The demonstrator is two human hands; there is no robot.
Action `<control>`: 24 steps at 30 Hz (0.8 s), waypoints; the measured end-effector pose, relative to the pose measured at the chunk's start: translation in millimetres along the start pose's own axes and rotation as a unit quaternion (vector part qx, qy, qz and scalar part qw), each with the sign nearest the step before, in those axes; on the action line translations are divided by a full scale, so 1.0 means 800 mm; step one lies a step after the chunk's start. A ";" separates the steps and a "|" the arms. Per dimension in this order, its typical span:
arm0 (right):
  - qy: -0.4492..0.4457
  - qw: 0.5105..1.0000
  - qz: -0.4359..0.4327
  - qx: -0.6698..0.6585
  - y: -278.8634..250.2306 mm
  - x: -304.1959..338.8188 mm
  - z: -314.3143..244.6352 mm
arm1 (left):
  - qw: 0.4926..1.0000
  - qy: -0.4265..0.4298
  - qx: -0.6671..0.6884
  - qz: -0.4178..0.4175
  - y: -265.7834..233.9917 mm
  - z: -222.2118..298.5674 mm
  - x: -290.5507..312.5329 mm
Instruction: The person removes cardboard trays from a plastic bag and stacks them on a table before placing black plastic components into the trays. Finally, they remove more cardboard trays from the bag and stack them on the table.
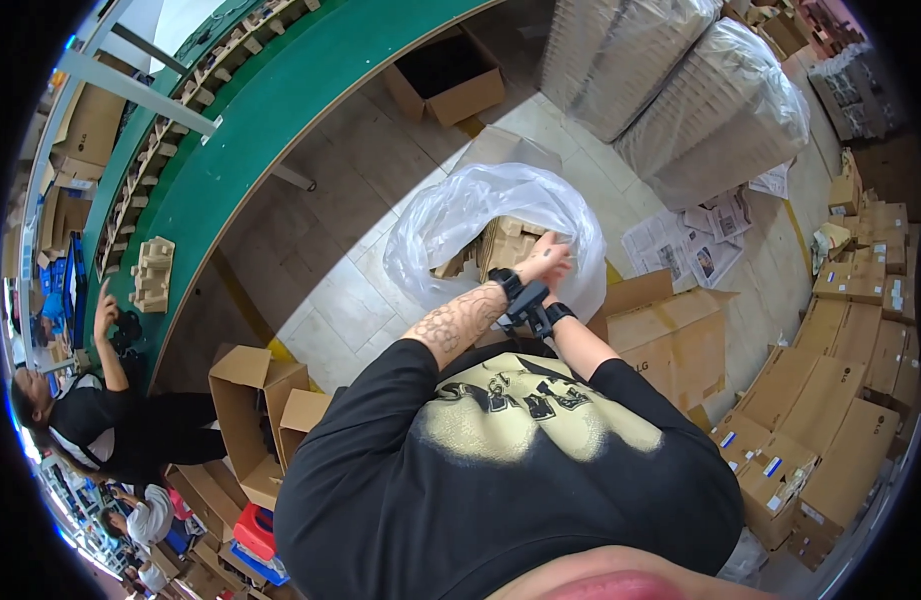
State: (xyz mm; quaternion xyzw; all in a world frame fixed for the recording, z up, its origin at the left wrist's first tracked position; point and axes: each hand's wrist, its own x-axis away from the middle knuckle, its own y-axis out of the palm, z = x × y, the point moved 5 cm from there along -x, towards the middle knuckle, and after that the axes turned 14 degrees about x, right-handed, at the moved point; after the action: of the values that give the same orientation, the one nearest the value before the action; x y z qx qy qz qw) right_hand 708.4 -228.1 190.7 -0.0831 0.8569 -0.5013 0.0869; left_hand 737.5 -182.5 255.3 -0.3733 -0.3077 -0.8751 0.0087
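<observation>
In front of me a large clear plastic bag stands open, with brown moulded pulp trays inside it. My left hand reaches over the right side of the bag's opening, its fingers bent. Close beside it, partly covered, is my right hand, also with curled fingers. Both hands are next to the bag's rim; what they grip is too small to make out. Black bands with a dark device sit around my wrists.
A cardboard box stands right of the bag, near newspaper sheets. Tall plastic-wrapped stacks are behind. Cartons line the right. A green workbench curves along the left, where another person reaches toward a pulp tray.
</observation>
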 end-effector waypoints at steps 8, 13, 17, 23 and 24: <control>-0.007 0.995 -0.100 0.027 -0.037 0.008 -0.065 | 0.918 0.178 -0.306 -0.177 0.018 0.006 -0.064; 0.036 0.988 -0.143 0.045 -0.095 0.041 -0.004 | 0.839 0.332 -0.352 -0.249 0.018 0.034 0.184; 0.010 0.976 -0.171 0.133 -0.055 0.041 -0.019 | 0.945 0.280 -0.169 -0.025 -0.142 0.015 0.278; -0.045 0.943 -0.218 0.249 -0.007 0.053 -0.068 | 0.950 0.223 -0.152 0.160 -0.341 -0.093 0.310; -0.071 0.938 -0.218 0.259 -0.012 0.055 -0.069 | 0.949 0.224 -0.153 0.163 -0.346 -0.096 0.308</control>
State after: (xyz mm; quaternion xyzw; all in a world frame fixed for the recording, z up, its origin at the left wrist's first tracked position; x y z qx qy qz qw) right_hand 653.6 -195.9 222.9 -0.2778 0.6495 -0.7056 0.0549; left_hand 442.1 52.3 229.6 -0.2098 -0.0950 -0.9595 0.1624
